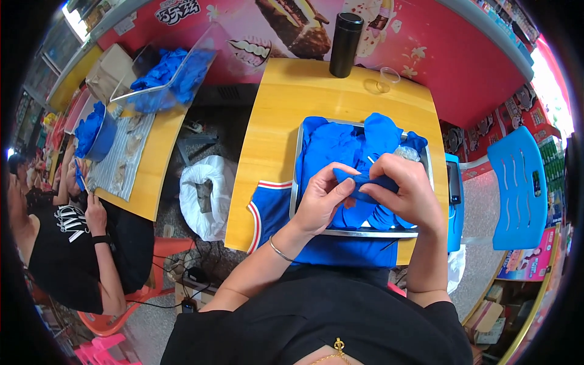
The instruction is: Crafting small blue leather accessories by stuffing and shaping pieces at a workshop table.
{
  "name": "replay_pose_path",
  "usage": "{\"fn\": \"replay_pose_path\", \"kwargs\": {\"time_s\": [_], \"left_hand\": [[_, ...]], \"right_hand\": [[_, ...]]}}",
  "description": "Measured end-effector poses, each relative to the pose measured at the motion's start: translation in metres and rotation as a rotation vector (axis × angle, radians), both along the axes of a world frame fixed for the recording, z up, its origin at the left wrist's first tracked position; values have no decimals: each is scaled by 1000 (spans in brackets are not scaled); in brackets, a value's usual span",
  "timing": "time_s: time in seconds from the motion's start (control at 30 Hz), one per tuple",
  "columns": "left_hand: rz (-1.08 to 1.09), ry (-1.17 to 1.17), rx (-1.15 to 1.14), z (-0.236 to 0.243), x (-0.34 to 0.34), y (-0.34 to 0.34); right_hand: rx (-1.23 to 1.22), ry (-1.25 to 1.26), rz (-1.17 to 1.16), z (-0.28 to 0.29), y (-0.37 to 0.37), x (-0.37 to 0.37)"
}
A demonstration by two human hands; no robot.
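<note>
Both my hands work over a metal tray [359, 232] heaped with blue fabric pieces [331, 146]. My left hand [321, 199] pinches one edge of a blue fabric piece [367, 179] between thumb and fingers. Opposite it, my right hand [409, 187] grips the same piece with thumb and bent forefinger. A small white sliver shows just beside the right forefinger; what it is I cannot make out. At the tray's right side lies a clear crumpled wrapping [407, 153]. Under the tray's left edge spreads a blue garment [271, 210] with red and white trim.
A black flask [347, 45] and a clear plastic cup [389, 76] stand at the table's far edge. Left is a white bag-lined bin [208, 201]. Another person [79, 255] sits by a table with a clear tub [164, 91] of blue fabric. A blue chair [517, 188] stands right.
</note>
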State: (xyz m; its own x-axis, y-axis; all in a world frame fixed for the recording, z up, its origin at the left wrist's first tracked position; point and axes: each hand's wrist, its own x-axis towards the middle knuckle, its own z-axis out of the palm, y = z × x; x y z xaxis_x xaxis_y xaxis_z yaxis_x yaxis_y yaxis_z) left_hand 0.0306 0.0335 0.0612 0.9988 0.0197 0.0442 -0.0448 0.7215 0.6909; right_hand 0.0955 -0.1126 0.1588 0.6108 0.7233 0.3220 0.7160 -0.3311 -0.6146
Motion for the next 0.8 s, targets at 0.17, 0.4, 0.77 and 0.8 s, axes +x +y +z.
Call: {"fn": "replay_pose_path", "kwargs": {"time_s": [0.17,0.4,0.77,0.8], "left_hand": [[-144,-261,-11,-14,0,12],[-127,10,-355,-6,6,1],[-86,145,-75,-8,-5,-11],[-86,141,-73,-10,-2,-9]], "right_hand": [[277,91,264,17,-12,8],[191,201,229,-12,-7,16],[91,103,-168,-46,-7,12],[55,67,-147,-45,-6,13]]}}
